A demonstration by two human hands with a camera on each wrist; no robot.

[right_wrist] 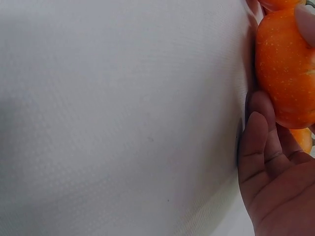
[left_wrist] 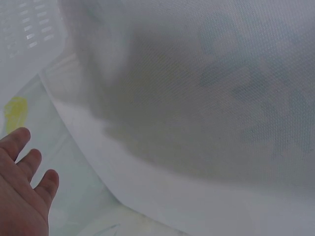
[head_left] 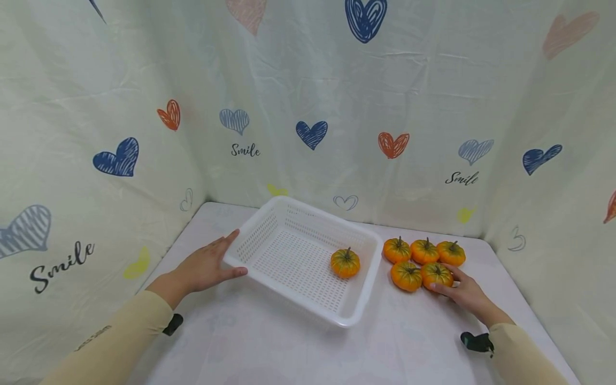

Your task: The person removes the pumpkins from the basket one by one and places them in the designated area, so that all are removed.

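My left hand (head_left: pixel 204 267) is at the left corner of a white plastic basket (head_left: pixel 298 307), thumb and fingers spread along its rim. In the left wrist view that hand (left_wrist: pixel 22 196) shows fairly straight, parted fingers. One small orange pumpkin (head_left: pixel 345 263) with a green-tinged top sits inside the basket, toward its right side. On the right, my right hand (head_left: pixel 467 294) holds another small pumpkin (head_left: pixel 437 274) between thumb and fingers, in the front row of a group. Seen from the right wrist, the fingers (right_wrist: pixel 254 142) curve around the low side of that pumpkin (right_wrist: pixel 283 69).
Beside the held one lies a pumpkin (head_left: pixel 406 276), and behind them stands a row of three more, including one (head_left: pixel 451 253) at the far right. A white cloth covers the table (head_left: pixel 269 347). Curtains (head_left: pixel 356 96) printed with hearts enclose its back and sides.
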